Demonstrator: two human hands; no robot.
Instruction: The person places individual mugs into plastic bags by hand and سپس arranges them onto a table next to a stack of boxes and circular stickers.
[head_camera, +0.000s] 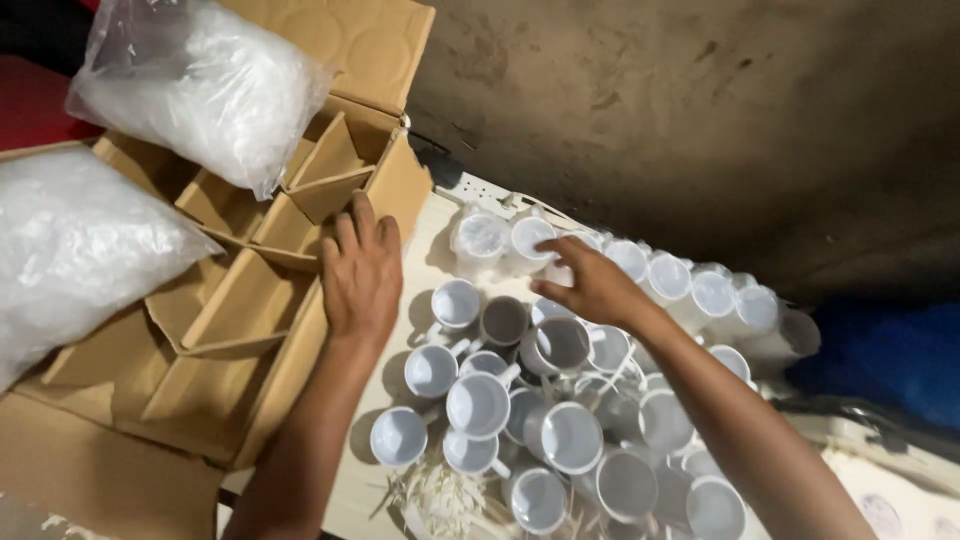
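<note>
Dozens of small white ceramic mugs (478, 404) crowd the pale tabletop (350, 490); my right hand (590, 283) hovers open-fingered over them, and a careless sweep could topple several. My left hand (360, 275) rests flat, holding nothing, on the brown cardboard divider box (230, 330), whose crinkly clear plastic bags (200, 85) might slide off.

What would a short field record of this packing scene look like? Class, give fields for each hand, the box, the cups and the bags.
left hand: flat on the rim of the cardboard box, palm down, holding nothing
right hand: reaching over the white cups, fingers spread, not closed on one
cardboard box: open, with cardboard dividers, its cells showing no cups
white cups: many, handled, upright and crowded on the pale surface
wrapped cups: a few at the far edge in clear film
plastic bags: two, resting on the box
</note>
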